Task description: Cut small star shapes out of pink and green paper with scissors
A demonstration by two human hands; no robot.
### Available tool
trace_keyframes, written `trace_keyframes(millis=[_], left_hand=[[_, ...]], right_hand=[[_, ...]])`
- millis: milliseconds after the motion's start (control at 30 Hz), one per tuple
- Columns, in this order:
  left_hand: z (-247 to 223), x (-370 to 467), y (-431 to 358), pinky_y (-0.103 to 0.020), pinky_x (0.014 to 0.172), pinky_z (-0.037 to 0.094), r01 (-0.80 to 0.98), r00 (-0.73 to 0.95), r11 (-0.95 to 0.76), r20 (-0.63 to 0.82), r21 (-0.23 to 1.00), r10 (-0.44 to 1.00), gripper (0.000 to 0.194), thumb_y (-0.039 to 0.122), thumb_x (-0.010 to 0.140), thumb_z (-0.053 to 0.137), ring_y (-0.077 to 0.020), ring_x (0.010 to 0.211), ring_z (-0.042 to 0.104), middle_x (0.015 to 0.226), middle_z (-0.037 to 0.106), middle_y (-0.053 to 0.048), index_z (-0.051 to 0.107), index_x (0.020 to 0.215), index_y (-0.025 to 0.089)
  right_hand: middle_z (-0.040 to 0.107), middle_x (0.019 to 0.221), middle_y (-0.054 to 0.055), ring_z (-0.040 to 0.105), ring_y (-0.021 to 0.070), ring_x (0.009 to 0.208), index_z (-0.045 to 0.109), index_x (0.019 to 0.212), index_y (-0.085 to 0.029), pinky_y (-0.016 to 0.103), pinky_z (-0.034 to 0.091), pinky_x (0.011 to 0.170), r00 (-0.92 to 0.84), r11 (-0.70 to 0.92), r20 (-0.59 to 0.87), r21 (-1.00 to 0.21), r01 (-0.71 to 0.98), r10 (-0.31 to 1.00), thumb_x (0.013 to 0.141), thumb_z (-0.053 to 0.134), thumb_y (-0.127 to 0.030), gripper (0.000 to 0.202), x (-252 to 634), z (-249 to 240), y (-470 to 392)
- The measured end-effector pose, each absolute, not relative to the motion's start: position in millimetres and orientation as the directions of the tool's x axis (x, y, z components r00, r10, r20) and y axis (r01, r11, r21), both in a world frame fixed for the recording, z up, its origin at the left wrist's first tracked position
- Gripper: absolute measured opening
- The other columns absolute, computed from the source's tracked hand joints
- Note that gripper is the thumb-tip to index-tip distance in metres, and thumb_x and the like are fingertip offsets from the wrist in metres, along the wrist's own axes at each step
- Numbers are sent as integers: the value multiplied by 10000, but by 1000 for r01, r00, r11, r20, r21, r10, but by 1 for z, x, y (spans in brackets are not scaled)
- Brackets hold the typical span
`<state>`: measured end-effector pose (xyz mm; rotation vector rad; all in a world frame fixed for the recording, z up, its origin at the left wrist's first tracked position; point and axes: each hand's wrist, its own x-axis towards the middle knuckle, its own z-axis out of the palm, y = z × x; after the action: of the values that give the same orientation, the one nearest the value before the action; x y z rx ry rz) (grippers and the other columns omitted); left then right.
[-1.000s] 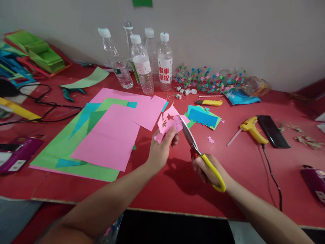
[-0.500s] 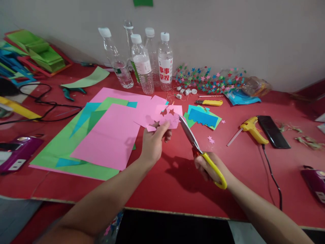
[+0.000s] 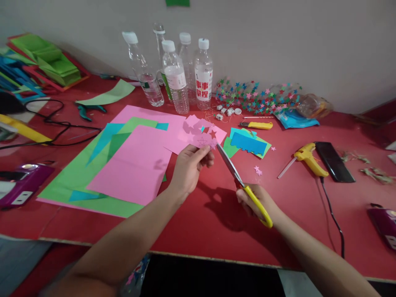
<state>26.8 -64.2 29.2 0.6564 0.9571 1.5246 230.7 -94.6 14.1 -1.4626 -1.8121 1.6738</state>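
My left hand [image 3: 192, 167] pinches a small piece of pink paper [image 3: 206, 141] between thumb and fingers; star outlines are drawn on it. A star-shaped hole shows near its upper part. In my right hand [image 3: 254, 200] is a pair of scissors [image 3: 230, 167] with yellow handles, its blades pointing up and left. The blade tips are at the right edge of the held paper, and whether they touch it I cannot tell. Small cut pink stars [image 3: 258, 170] lie on the red table to the right of the blades.
Large pink sheets [image 3: 131, 165] lie over green and blue ones at left. Several plastic bottles [image 3: 203, 76] stand against the wall. Blue and green scraps [image 3: 249, 143], a yellow cutter [image 3: 260, 125], a glue gun [image 3: 311, 159] and a phone [image 3: 334, 161] are at right.
The pink paper has turned in my left hand, so the drawn star outlines now show beside my thumb. My right hand with the scissors has barely moved.
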Motion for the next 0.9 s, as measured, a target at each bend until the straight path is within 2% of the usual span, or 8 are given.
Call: trace_keyframes(millis=[200, 400, 667, 900], left_hand=[[27, 19, -61, -166, 488, 373, -339, -220, -78, 2, 938, 975, 141, 231, 759, 678, -36, 497, 467, 556, 540, 53, 585, 682, 158], [29, 14, -62, -202, 527, 437, -180, -142, -88, 63, 980, 988, 114, 263, 804, 636, -73, 555, 557, 629, 602, 25, 606, 763, 161], [31, 11, -62, -212, 524, 455, -119, -108, -80, 68, 990, 992, 115, 256, 815, 609, -83, 559, 572, 619, 601, 18, 612, 771, 150], [35, 9, -61, -211, 520, 463, -48, -111, -78, 72, 996, 991, 81, 221, 795, 613, -76, 531, 569, 601, 600, 24, 607, 751, 154]], right_hand=[[438, 395, -54, 372, 73, 348, 454, 642, -198, 204, 296, 381, -504, -181, -428, -866, 466, 750, 826, 474, -673, 509, 236, 12, -90], [447, 413, -46, 385, 78, 359, 489, 681, -183, 215, 305, 400, -566, -99, -380, -881, 463, 732, 798, 430, -774, 605, 242, 10, -88], [432, 439, -48, 381, 76, 378, 473, 679, -183, 219, 296, 404, -598, -54, -350, -889, 456, 721, 814, 412, -773, 608, 243, 14, -87], [423, 444, -51, 382, 75, 374, 479, 680, -180, 218, 297, 398, -593, -75, -380, -878, 473, 710, 801, 429, -778, 612, 243, 18, -86]])
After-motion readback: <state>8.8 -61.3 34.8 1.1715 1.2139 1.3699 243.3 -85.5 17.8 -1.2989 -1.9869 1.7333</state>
